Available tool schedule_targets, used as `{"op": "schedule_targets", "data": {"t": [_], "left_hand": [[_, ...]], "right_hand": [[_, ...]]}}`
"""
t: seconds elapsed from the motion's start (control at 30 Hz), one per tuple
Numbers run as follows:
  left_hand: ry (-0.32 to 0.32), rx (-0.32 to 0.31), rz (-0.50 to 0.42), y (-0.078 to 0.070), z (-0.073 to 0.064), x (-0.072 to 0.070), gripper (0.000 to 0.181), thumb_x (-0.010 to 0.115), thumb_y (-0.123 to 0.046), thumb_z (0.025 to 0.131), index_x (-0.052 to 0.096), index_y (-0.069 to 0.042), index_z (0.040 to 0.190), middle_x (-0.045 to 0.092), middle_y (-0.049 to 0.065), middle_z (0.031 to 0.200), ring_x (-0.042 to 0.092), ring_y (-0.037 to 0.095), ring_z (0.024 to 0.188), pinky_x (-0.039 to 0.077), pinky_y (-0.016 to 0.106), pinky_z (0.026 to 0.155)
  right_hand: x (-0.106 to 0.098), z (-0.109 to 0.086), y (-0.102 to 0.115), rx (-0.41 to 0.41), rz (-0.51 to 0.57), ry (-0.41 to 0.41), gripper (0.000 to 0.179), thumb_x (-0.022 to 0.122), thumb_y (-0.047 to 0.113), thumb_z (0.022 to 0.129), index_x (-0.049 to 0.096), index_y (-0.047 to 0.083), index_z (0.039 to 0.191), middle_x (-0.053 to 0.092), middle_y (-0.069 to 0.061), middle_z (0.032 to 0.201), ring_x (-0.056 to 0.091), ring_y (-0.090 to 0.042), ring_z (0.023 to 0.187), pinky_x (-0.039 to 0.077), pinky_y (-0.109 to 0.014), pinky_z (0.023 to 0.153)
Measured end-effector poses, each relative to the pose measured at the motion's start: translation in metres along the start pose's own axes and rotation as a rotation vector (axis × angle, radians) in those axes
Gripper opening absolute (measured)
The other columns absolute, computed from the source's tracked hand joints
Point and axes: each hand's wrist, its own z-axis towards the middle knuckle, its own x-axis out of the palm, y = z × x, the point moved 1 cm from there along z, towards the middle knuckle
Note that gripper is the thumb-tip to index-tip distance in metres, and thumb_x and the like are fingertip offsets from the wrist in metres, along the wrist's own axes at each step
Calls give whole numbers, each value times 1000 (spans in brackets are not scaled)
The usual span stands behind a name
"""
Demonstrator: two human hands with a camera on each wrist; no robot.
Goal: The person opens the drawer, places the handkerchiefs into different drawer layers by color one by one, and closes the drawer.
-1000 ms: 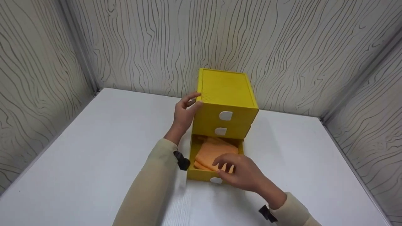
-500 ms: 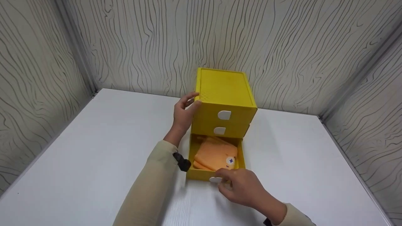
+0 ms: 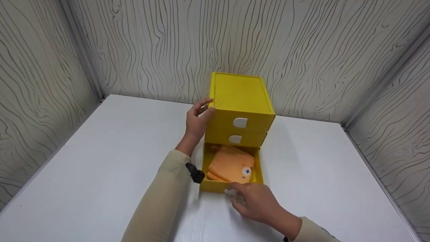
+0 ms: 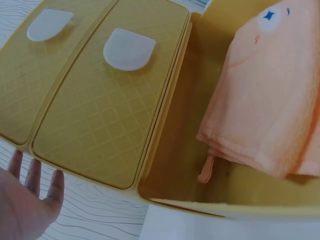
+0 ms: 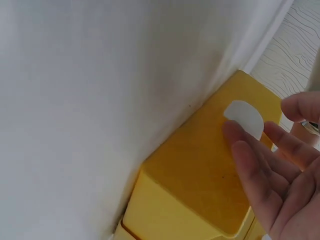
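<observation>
A yellow drawer unit (image 3: pixel 242 92) stands against the back wall, its bottom drawer (image 3: pixel 208 186) pulled out. Inside that drawer lies a folded orange towel (image 3: pixel 230 164) with a printed animal face, seen closer as the towel (image 4: pixel 270 95) in the left wrist view. My left hand (image 3: pixel 197 122) rests against the unit's left side near the top front corner, fingers extended. At the drawer's front is my right hand (image 3: pixel 257 203), fingertips by the white handle (image 3: pixel 230 192). In the right wrist view, the right hand's fingers (image 5: pixel 257 170) lie against the drawer front beside the handle (image 5: pixel 245 117).
Two upper drawers with white handles (image 3: pixel 240 122) are closed. The white table (image 3: pixel 117 161) extends to both sides. Wood-patterned panels (image 3: pixel 188 43) rise behind and at the sides.
My right hand has moved from above the towel down to the drawer's front, uncovering the printed face. The left hand stays on the unit, and the drawer remains pulled out.
</observation>
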Motion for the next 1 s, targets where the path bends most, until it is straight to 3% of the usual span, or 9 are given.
{"op": "schedule_targets", "data": {"t": [0.23,0.5,0.83,1.0], "left_hand": [[-11,14,9,1,0,0,34,65,-27,89,64,-17,121,55,1,131,56,19,120,51,35,95],[-21,21,17,1,0,1,34,66,-28,88,65,-18,120,57,0,129,57,18,119,51,34,94],[0,-11,14,1,1,0,36,66,-32,88,64,-19,122,56,1,130,57,18,119,51,34,95],[-1,3,16,1,0,1,37,66,-32,89,64,-19,123,55,1,131,57,18,119,51,34,95]], "right_hand": [[8,2,-2,-3,-3,-10,23,67,17,82,69,24,105,40,16,50,33,1,44,32,-17,46],[10,6,-5,-39,-75,-91,20,69,12,84,73,25,98,54,13,54,38,3,46,44,-16,53],[10,9,-6,-19,-64,-129,19,69,11,84,76,24,96,60,12,57,40,3,49,43,-16,54],[10,10,-7,-30,-81,-146,18,69,11,84,75,24,95,59,11,56,39,3,48,43,-16,53]]}}
